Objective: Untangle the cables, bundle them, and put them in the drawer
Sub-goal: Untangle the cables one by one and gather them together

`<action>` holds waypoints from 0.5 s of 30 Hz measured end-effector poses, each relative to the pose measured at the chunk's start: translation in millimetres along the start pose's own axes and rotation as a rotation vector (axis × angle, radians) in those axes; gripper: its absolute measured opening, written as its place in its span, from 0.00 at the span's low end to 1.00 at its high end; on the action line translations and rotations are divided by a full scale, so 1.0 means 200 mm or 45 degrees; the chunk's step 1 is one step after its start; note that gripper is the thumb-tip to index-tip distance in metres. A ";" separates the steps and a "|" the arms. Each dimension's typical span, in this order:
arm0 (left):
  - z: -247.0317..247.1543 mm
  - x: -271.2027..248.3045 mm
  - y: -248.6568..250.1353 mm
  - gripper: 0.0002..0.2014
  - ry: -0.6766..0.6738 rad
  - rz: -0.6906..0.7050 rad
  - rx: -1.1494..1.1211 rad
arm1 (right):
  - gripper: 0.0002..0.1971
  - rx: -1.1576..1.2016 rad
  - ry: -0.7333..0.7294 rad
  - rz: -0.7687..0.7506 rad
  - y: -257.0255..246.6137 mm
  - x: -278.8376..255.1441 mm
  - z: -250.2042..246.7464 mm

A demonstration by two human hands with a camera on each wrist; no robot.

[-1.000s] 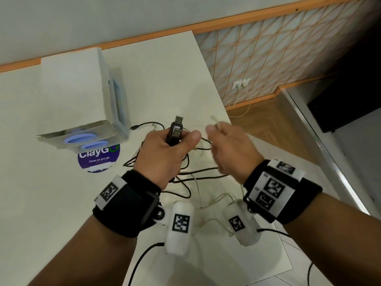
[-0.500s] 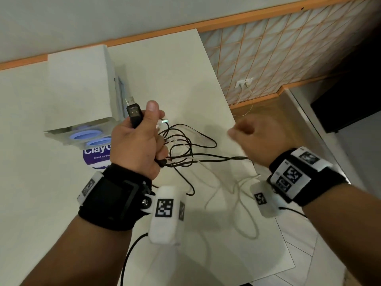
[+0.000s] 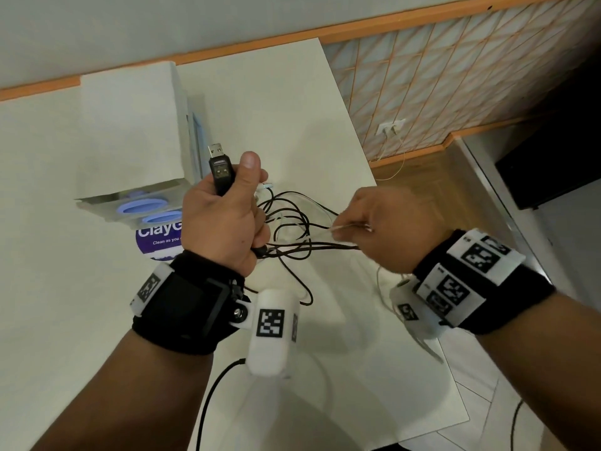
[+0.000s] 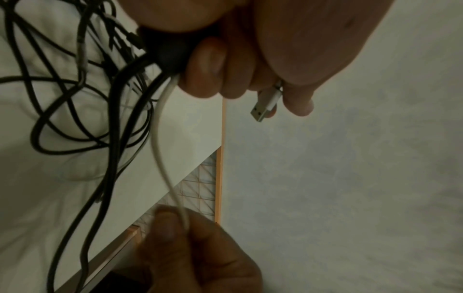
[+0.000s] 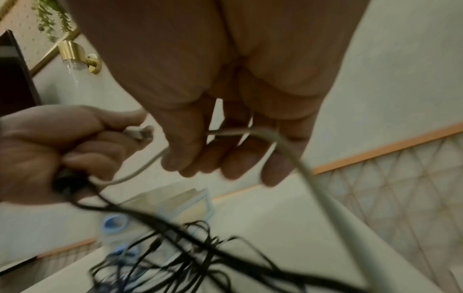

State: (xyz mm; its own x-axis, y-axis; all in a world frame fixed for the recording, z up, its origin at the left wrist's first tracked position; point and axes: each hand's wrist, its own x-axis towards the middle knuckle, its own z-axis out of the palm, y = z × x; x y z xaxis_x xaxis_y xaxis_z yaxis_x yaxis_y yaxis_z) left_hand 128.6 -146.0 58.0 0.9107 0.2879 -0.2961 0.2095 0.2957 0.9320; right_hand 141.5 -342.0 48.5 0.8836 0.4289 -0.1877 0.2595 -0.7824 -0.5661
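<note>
Clamped in the left hand, at centre frame of the head view, were the black USB plug — pointing up past the thumb — and a white USB plug poking out beyond the fingers. At right of centre the right hand pinched the white cable between thumb and fingertips. That cable ran taut from fist to pinch, its long axis left to right across the frame, so the right hand was the one placed to draw it out sideways. Black cables hung in loose loops between and below both hands, over the white table. Compared with half a second earlier, the right hand had come back in toward the left and taken up the white cable. Farther back, at upper left, stood the drawer unit — nothing in it yet, as far as I could judge.
</note>
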 end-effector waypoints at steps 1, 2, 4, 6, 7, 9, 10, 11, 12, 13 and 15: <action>0.00 0.00 0.00 0.16 0.005 0.001 -0.003 | 0.06 0.046 0.015 0.036 0.02 0.01 -0.03; 0.00 -0.01 0.00 0.16 0.011 0.000 -0.010 | 0.07 0.113 0.009 0.079 0.04 0.01 -0.06; 0.01 -0.01 0.01 0.16 0.011 0.003 -0.038 | 0.15 0.175 -0.018 0.147 0.09 0.01 -0.10; 0.01 -0.01 0.03 0.16 -0.005 0.000 -0.080 | 0.27 0.070 -0.041 0.212 0.15 0.01 -0.10; 0.02 -0.02 0.03 0.16 -0.019 -0.004 -0.100 | 0.33 0.000 -0.053 0.234 0.18 0.01 -0.08; 0.03 -0.02 0.04 0.19 -0.039 -0.003 -0.106 | 0.39 -0.052 -0.076 0.238 0.23 0.02 -0.03; 0.04 -0.02 0.03 0.19 -0.050 0.005 -0.092 | 0.40 -0.041 -0.083 0.234 0.25 0.02 0.00; 0.05 -0.03 0.04 0.18 -0.061 0.019 -0.079 | 0.39 -0.015 -0.074 0.228 0.26 0.02 0.03; 0.06 -0.04 0.03 0.17 -0.070 0.025 -0.077 | 0.37 0.028 -0.039 0.233 0.27 0.03 0.05; 0.07 -0.04 0.03 0.15 -0.073 0.027 -0.083 | 0.35 0.079 0.022 0.244 0.26 0.04 0.07; 0.08 -0.05 0.03 0.14 -0.076 0.022 -0.106 | 0.31 0.121 0.190 0.287 0.25 0.07 0.08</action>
State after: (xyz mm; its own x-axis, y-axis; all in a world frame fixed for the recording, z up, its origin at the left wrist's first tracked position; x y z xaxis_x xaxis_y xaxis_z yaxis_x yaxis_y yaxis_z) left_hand 126.4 -160.9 69.4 0.9342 0.2394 -0.2645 0.1654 0.3664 0.9156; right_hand 160.3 -367.1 4.9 0.9643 0.1725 -0.2009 0.0190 -0.8018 -0.5973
